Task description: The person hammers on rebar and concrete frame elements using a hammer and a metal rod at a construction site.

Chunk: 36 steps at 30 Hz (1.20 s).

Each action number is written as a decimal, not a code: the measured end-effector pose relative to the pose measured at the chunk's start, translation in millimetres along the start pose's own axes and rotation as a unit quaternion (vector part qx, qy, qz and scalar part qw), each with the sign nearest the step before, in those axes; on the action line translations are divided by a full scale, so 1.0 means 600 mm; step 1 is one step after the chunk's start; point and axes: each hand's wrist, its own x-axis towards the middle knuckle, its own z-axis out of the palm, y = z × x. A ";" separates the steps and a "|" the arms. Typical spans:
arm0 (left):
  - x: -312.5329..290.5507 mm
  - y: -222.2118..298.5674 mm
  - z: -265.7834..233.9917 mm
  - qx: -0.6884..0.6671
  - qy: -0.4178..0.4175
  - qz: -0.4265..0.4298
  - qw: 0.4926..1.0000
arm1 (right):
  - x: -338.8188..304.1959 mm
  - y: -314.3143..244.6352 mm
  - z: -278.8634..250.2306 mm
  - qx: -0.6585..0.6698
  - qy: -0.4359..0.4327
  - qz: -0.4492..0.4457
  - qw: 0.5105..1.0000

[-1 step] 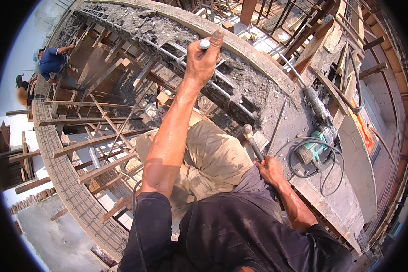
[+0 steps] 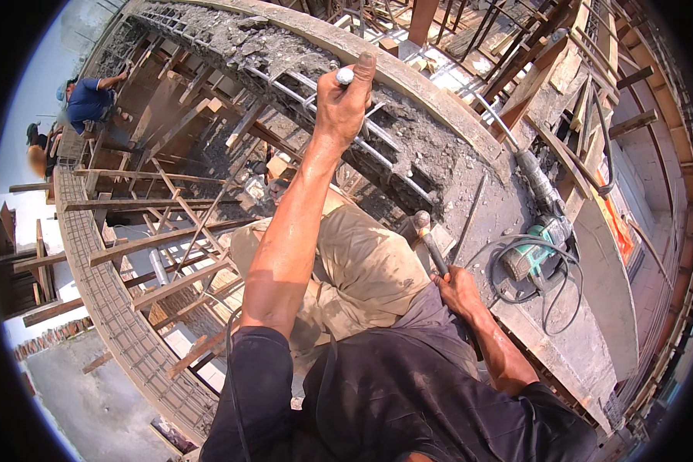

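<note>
Head view, looking straight down: the left arm stretches up and away from the body, almost fully straight, forearm bare and the dark sleeve bunched at the upper arm. The left hand (image 2: pixel 345 104) is clenched in a fist around a metal chisel (image 2: pixel 346 75), of which only the rounded silver top pokes out above the fingers; the thumb sticks up alongside it. That fist sits right over the broken concrete beam (image 2: pixel 300 58), where grey rubble lies among exposed rebar (image 2: pixel 377 150) running along the curve.

Down on the other side, the right arm is bent at the elbow and tucked close to the body. The right hand (image 2: pixel 456 291) is wrapped tight around the handle of a hammer (image 2: pixel 427 235), gripping low on the shaft, with the head pointing up and away toward the beam, well apart from the chisel. A thin steel rod (image 2: pixel 468 219) lies slanted on the concrete just beside the hammer.

Between the arms, the person's knee in tan trousers (image 2: pixel 362 262) is folded up. To the right, a green power breaker (image 2: pixel 543 223) rests on the slab with its black cable (image 2: pixel 543 300) looped around it. Far left, another person in a blue shirt (image 2: pixel 88 100) leans at the timber scaffolding (image 2: pixel 169 231).
</note>
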 end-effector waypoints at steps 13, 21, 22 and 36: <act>0.037 -0.047 0.032 0.119 -0.005 0.034 0.992 | -0.179 -0.397 -0.258 0.397 0.276 -0.475 0.735; 0.010 -0.037 0.056 0.080 -0.021 0.097 0.992 | -0.087 -0.353 -0.186 0.039 0.133 -0.170 0.976; 0.008 -0.045 0.053 0.096 -0.025 0.105 0.990 | -0.085 -0.349 -0.176 -0.002 0.125 -0.172 0.977; 0.022 -0.100 0.000 0.125 -0.025 0.035 0.991 | -0.091 -0.365 -0.201 0.173 0.259 -0.326 0.893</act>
